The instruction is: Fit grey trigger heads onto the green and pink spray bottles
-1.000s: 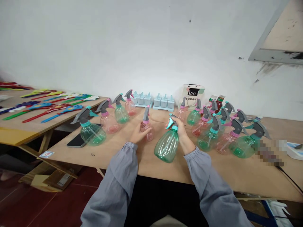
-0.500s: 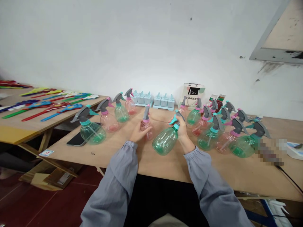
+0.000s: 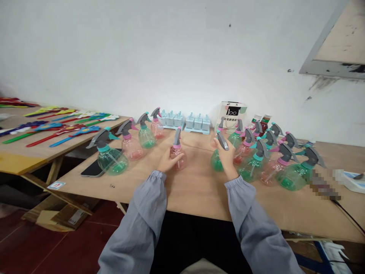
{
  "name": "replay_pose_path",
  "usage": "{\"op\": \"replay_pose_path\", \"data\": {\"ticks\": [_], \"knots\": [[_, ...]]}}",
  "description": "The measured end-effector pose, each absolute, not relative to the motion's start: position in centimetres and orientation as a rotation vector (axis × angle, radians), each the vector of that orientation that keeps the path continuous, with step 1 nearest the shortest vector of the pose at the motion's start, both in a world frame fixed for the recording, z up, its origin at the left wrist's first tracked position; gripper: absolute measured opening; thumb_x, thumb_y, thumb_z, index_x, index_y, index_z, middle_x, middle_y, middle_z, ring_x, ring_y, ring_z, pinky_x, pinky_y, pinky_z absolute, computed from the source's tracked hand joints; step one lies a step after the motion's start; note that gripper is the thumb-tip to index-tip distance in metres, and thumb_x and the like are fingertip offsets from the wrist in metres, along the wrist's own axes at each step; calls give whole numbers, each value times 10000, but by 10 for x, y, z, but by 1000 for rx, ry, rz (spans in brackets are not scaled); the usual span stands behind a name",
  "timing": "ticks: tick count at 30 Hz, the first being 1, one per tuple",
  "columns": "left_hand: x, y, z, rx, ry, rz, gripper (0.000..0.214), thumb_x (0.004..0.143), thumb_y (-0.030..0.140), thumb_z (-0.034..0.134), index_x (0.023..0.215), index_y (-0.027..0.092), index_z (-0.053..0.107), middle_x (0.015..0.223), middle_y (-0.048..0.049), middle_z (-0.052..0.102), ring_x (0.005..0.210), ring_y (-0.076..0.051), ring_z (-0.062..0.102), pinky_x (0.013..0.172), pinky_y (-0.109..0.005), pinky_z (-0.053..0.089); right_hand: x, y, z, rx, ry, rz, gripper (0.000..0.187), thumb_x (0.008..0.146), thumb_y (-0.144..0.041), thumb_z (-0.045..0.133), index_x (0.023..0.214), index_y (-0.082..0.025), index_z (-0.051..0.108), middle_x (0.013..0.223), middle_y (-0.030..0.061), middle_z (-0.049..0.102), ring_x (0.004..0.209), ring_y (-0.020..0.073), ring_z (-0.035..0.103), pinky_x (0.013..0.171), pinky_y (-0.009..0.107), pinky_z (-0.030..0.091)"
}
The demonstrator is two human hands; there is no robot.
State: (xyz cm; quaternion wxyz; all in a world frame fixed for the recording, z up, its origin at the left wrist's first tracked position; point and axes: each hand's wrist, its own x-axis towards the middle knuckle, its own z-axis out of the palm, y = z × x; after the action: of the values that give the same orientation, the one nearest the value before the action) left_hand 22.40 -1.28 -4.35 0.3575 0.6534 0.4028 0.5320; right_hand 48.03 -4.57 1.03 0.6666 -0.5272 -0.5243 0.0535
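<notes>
A pink spray bottle stands upright on the table, its grey trigger head up. My left hand is closed round its left side, thumb across the front and the other fingers partly hidden behind. My right hand grips a green spray bottle by its grey and teal head, and covers much of it. That green bottle is upright at the left of a cluster of pink and green spray bottles. More spray bottles stand in a slanting row on the left side.
A dark phone lies behind the leftmost bottle. Light-blue ice-pop moulds and a printed paper bag stand by the wall. Colourful hand-shaped toys cover the table at left. A white tray sits far right.
My right hand has moved the green spray bottle right and away from me, from tilted in front of me to upright beside the cluster. My left hand stays on the pink bottle.
</notes>
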Motion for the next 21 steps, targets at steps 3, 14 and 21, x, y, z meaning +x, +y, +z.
{"op": "replay_pose_path", "data": {"ticks": [3,14,21], "knots": [[223,-12,-44,1699,1044,1379,481,758,442,757,1129,210,556,1168,-92,694,1136,-250,663,1063,-441,471,487,-40,0,-1269,-1137,109,406,746,-571,725,929,-214,667,773,11,678,759,209,605,760,325,461],[225,-15,-41,1666,1036,1405,462,734,427,774,1097,228,570,1138,-82,706,1131,-264,667,1042,-442,490,499,-60,-60,-1317,-1292,-251,606,786,-526,669,1239,-178,466,1255,169,537,1246,314,503,1069,504,417],[224,-11,-45,1692,1041,1400,455,745,441,760,1100,226,573,1157,-80,702,1144,-254,657,1071,-441,457,505,-56,-74,-1386,-1251,-233,718,819,-612,662,1342,-184,419,1291,176,497,1245,337,462,1079,546,382]]}}
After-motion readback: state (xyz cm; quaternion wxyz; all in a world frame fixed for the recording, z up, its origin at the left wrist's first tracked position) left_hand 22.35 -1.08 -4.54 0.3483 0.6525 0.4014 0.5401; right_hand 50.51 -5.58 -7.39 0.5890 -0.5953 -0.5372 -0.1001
